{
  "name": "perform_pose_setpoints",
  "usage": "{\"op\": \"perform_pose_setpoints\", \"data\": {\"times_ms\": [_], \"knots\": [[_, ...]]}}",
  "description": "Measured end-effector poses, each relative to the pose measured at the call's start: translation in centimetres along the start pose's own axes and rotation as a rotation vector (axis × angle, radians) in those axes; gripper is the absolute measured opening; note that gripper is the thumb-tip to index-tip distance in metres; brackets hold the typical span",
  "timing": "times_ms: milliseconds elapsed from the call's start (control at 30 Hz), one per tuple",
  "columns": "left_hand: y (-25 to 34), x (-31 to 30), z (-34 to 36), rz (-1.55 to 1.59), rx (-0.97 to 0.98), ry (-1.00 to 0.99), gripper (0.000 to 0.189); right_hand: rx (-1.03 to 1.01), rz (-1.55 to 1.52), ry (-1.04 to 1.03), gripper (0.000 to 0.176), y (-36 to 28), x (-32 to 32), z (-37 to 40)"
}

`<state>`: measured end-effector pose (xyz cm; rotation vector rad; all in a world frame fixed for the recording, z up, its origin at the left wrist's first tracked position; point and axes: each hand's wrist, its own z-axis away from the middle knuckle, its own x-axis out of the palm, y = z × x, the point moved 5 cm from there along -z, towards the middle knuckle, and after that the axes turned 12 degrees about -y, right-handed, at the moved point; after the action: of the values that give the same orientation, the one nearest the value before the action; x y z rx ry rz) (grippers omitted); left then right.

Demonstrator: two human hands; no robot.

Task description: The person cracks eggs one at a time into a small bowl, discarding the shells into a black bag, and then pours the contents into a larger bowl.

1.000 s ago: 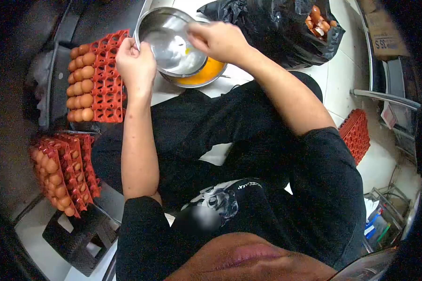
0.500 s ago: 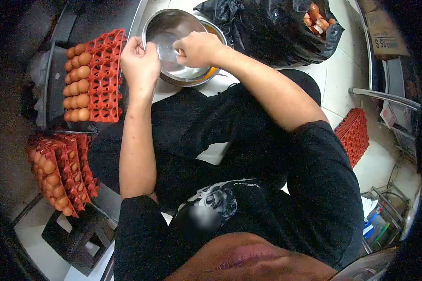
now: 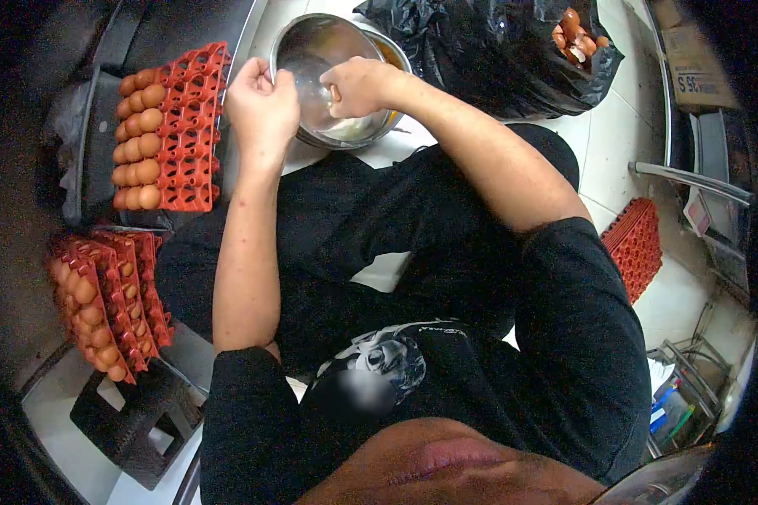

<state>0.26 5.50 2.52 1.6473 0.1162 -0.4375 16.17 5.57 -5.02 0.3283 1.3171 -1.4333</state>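
My left hand (image 3: 264,99) is closed with its fingertips at the left rim of a tilted steel bowl (image 3: 299,42); it seems to grip that rim. Inside the bowl lies a clear, whitish liquid. My right hand (image 3: 364,86) reaches over the right side into the bowl, fingers curled. A small orange-brown bit shows at its fingertips, too little to tell whether it is shell or finger. Behind and under the tilted bowl sits another steel bowl (image 3: 406,69), with orange-yellow liquid showing at its edge.
A red tray (image 3: 189,126) at left carries rows of brown eggs (image 3: 139,147). Stacked egg trays (image 3: 101,303) rest on a black stool (image 3: 135,425) below it. A black bag (image 3: 488,59) holds cracked eggshells (image 3: 577,38). More red trays (image 3: 636,248) stand at right.
The view has shifted slightly, so the bowls and hands appear a little further right and up. Both hands keep nearly the same pose at the tilted bowl.
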Motion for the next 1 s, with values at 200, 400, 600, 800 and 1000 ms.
{"op": "perform_pose_setpoints", "data": {"times_ms": [200,400,600,800,1000], "knots": [[0.0,-0.3,0.1,-0.079,-0.017,0.006,0.012,0.084,-0.089,-0.231,0.045,0.2,-1.5,0.4],[-0.3,-0.1,0.0,-0.067,-0.019,0.017,0.012,0.117,-0.242,-0.169,0.063,0.9,-3.0,1.3],[0.7,-0.3,0.3,-0.141,0.041,0.044,0.01,0.128,-0.254,-0.038,0.063,1.9,-3.3,0.8],[2.8,1.0,1.6,-0.554,0.327,0.073,0.008,0.091,-0.227,-0.003,0.065,1.4,-4.2,1.2],[4.0,1.5,2.4,-0.725,0.543,0.09,0.008,0.107,-0.289,0.049,0.059,1.7,-4.5,1.5]]}}
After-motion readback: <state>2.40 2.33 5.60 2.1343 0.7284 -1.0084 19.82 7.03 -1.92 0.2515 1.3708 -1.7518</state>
